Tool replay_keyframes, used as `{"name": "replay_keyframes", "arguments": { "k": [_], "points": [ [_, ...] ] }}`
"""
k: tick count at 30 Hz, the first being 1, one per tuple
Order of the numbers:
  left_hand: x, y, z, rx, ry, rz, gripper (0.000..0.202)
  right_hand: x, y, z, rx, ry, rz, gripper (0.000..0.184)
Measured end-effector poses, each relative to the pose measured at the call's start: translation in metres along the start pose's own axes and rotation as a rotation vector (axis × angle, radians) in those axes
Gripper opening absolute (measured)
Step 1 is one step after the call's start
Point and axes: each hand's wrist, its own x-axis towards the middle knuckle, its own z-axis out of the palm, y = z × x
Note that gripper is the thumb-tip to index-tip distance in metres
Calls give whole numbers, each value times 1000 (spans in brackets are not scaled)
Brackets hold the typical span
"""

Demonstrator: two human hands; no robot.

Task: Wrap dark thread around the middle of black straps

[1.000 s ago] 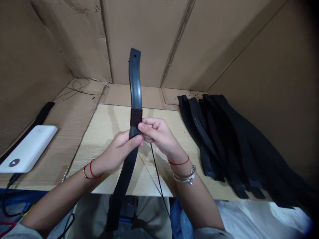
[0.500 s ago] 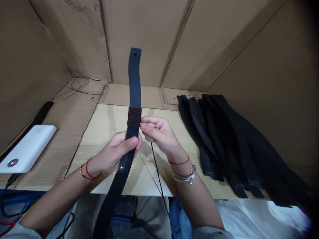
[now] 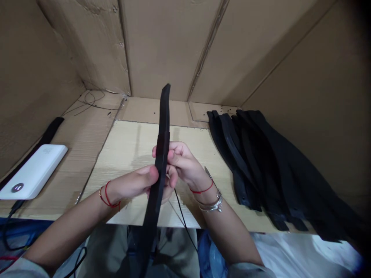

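Black rubber strip (image 3: 161,154). Right of it: pile of matching black strips (image 3: 255,162). Left of it: white power bank (image 3: 33,173) with a dark round display (image 3: 17,187). Under it: pale wood board (image 3: 130,154), streaky grain. Behind it: brown cardboard wall (image 3: 168,46). Near it: red strings (image 3: 202,190) and silver bangles (image 3: 211,205) on the wrists.

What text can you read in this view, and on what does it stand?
"31", blurred, so uncertain: round display on the white power bank.
Small mark on the power bank's top: too small to read.
The black strip: nothing readable.
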Motion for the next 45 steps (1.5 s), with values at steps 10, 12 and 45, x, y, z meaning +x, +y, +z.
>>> {"name": "replay_keyframes", "arguments": {
  "k": [10,12,45],
  "points": [
    [-3,12,3,302,252,-29,33,3,-8,-1,-120,168,-65,37],
    [-3,10,4,332,310,18,27,2,-12,-2,-141,165,-86,33],
    [9,-5,-4,-39,217,194,38,1,-3,6,-148,320,-299,25]
  ]
}}
